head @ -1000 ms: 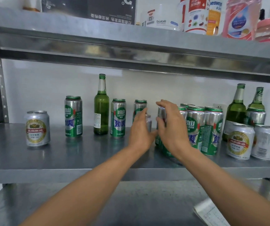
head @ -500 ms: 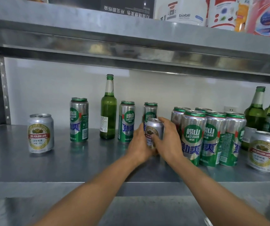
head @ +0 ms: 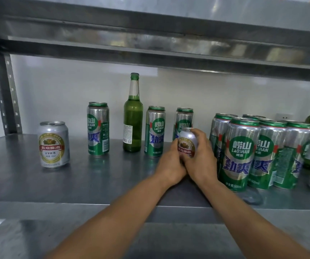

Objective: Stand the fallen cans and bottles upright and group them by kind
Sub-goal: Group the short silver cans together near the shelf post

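The left hand (head: 170, 163) and right hand (head: 201, 159) both curl round 1 short can (head: 187, 143), upright, probably to carry it to its kind.

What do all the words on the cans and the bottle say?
"崂山 LAOSHAN": front tall green can.
"劲爽", in blue: same can.
"500ml": its bottom edge.
"燕京啤酒", on a red band: short silver can on the left.
green bottle, back label: too small to read.
held can: band half hidden, blurred.
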